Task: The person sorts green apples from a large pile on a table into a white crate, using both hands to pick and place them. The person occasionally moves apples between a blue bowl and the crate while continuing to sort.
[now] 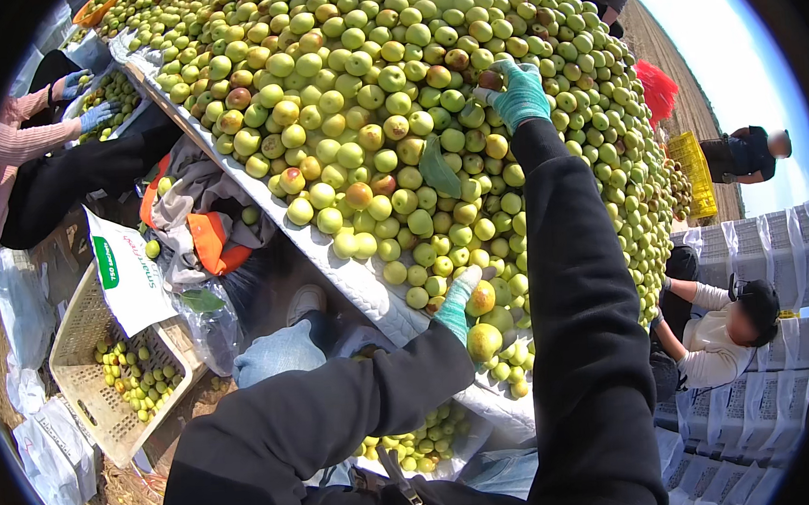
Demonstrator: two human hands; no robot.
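A big sloping heap of green jujubes (340,108), some blushed reddish brown, lies before me on a surface edged with white quilted padding (370,287). My right hand (519,97), in a pale green glove, reaches far into the heap and is closed on a reddish-brown jujube (489,82). Closer to me, my left hand (456,307), gloved alike, curls at the padded edge around a yellowish jujube (481,297). A larger-looking jujube (484,342) sits against its palm. Some of its fingers are hidden. A green leaf (438,169) rests on the heap between my hands.
Below the edge, a bag of jujubes (425,441) sits at my lap. At left stand a beige crate (108,400) part-filled with jujubes and a grey-orange garment (189,219). A person in pink (23,146) works there; another in white (720,340) sits right, beside stacked wrapped crates (757,407).
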